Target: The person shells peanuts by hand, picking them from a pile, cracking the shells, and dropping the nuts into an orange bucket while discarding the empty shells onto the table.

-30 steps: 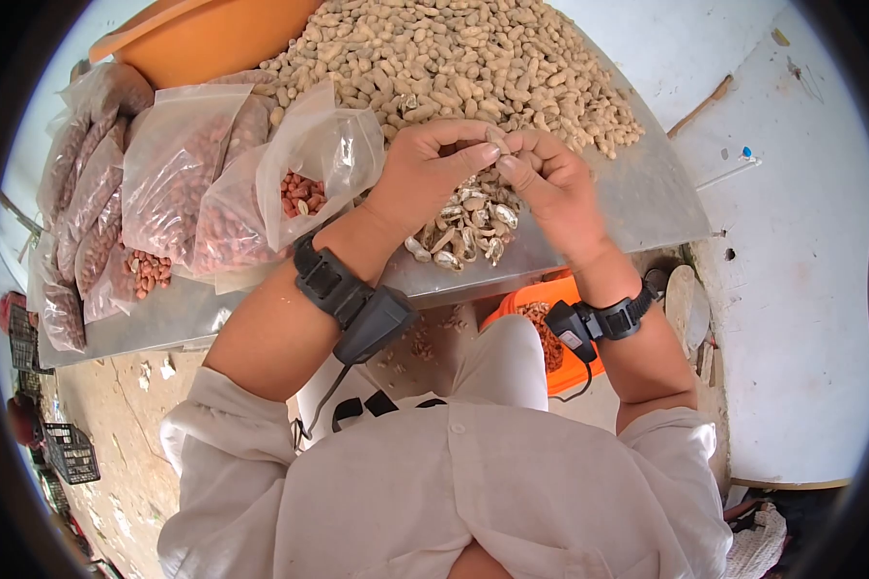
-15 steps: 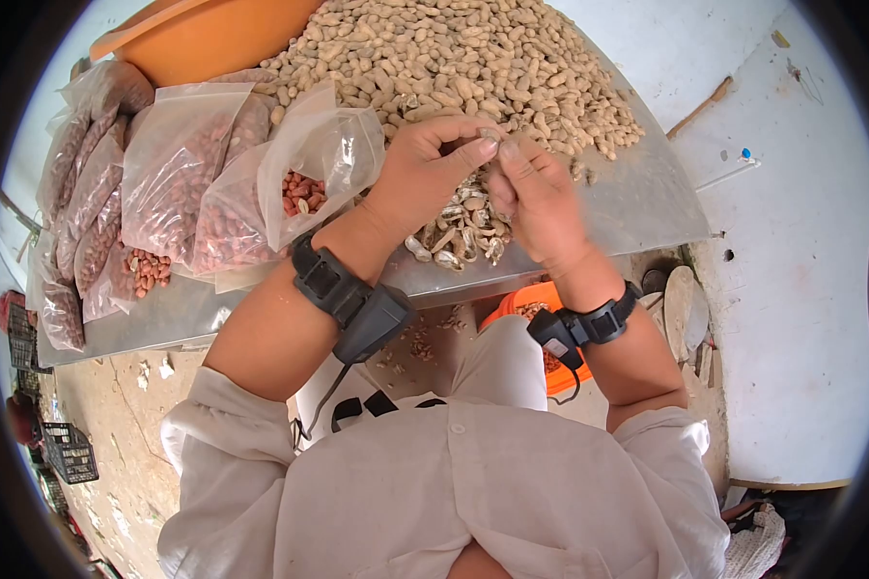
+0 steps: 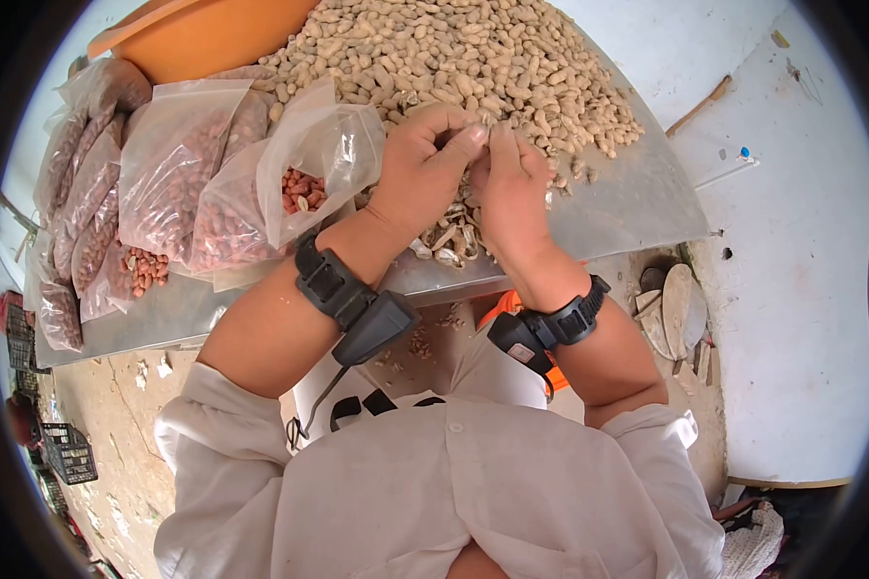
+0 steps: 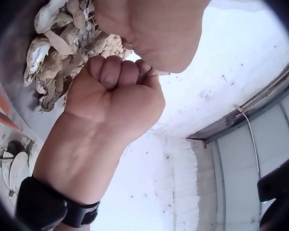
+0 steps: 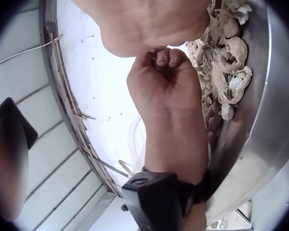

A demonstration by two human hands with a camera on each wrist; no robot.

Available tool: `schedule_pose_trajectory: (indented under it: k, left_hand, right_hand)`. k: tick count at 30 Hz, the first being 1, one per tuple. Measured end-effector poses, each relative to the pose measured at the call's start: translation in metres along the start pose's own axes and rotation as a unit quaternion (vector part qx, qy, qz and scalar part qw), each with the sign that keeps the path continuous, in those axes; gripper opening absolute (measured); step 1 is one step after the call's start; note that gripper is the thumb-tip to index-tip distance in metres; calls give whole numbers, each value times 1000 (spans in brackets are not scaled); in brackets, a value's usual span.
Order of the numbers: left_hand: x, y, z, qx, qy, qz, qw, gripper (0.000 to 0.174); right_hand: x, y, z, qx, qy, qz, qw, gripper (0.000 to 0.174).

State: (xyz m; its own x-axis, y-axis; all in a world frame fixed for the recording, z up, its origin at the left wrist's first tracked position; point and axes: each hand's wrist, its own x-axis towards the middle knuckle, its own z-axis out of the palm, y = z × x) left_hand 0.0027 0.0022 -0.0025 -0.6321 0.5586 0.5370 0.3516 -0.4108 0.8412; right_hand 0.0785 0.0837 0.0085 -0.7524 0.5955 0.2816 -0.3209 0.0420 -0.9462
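Observation:
In front of the person the two hands meet over the metal table. The left hand point(image 3: 423, 164) has its fingers curled and pinches a peanut between thumb and fingertips; the nut is almost wholly covered. Right up against it, the right hand point(image 3: 514, 193) grips at the same spot, its other fingers folded toward the palm, as the left wrist view also shows. Beneath the hands lie split, empty peanut shells point(image 3: 448, 253), some with white insides turned up. Beyond them spreads a large heap of unshelled peanuts point(image 3: 454, 58).
Clear plastic bags of red peanut kernels point(image 3: 176, 174) lie to the left, with an open bag point(image 3: 343, 145) closest to the left hand. An orange basin point(image 3: 203, 39) stands behind them. The metal table point(image 3: 628, 217) ends just before the person's knees. Below is an orange container point(image 3: 505, 307).
The right hand drew down from the left hand, then moved left and up against it again, covering more of the shells. Its forearm now hides most of the orange container. The left hand barely shifted.

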Motion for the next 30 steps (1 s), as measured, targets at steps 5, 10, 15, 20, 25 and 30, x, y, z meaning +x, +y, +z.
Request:
schedule_pose_trajectory:
  k: [5, 10, 15, 20, 25, 30]
  left_hand:
    - [0, 4, 2, -39, -5, -11, 999, 17]
    - [-1, 7, 2, -35, -6, -15, 999, 16]
    - [2, 1, -1, 137, 15, 125, 983, 16]
    - [3, 2, 1, 198, -6, 158, 967, 20]
    - [4, 3, 0, 203, 6, 156, 967, 19]
    - [3, 4, -8, 134, 37, 92, 986, 13]
  right_hand:
    - [0, -12, 8, 156, 23, 110, 981, 32]
    - [8, 5, -1, 280, -30, 139, 949, 28]
    - [8, -4, 3, 349, 1, 198, 916, 26]
    - [10, -5, -5, 399, -4, 225, 889, 26]
    - [9, -9, -11, 377, 12, 234, 896, 23]
    - [19, -18, -48, 173, -17, 162, 971, 18]
